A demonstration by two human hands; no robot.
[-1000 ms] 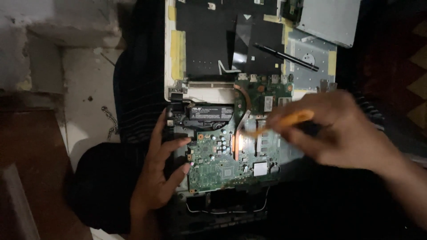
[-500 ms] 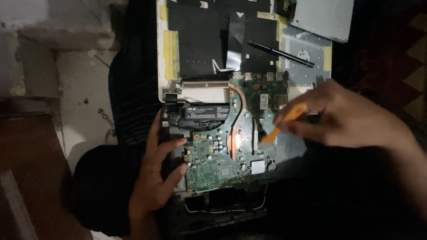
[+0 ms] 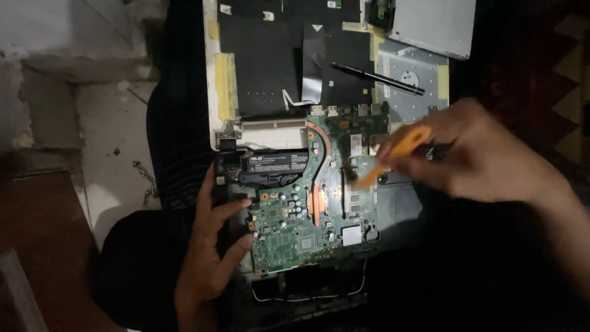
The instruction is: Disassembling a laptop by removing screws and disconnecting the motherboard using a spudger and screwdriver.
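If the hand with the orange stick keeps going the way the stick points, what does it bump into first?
Probably the green circuit board: the right hand aims the orange tool down-left, its tip near the memory slot. Depth is unclear.

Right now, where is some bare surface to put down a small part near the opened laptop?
The pale floor patch left of the laptop base is mostly bare, only a small chain lies there. The brown surface at lower left also looks free. The green circuit board is crowded: the left hand rests on its edge, the right hand holds an orange tool over it.
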